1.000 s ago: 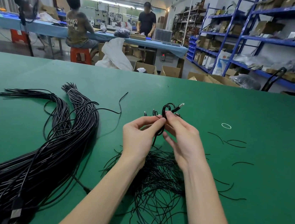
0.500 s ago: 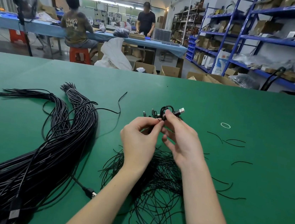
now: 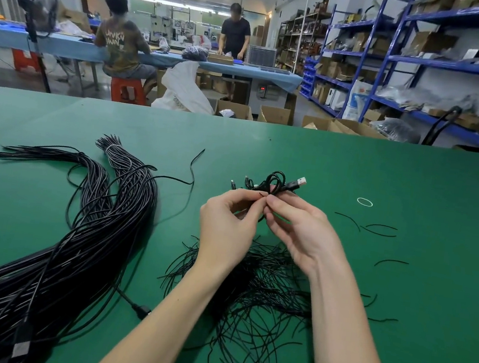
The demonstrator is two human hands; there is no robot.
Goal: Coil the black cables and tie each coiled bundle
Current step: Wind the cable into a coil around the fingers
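Note:
A small coiled black cable bundle with a USB plug sticking out to the right is held above the green table. My left hand and my right hand meet at it, fingertips pinching a thin black tie at the coil's near side. Most of the coil is hidden behind my fingers. A heap of thin black ties lies under my wrists. A long thick bunch of uncoiled black cables stretches from the far left middle to the near left corner.
Loose tie pieces are scattered on the table to the right, with a small white rubber ring beyond them. A USB plug lies near my left forearm. Two people work at a blue table behind; blue shelves stand at the right.
Both hands have lifted the coil slightly away from me, and the fingertips have closed together on the tie. The USB plug now points further right.

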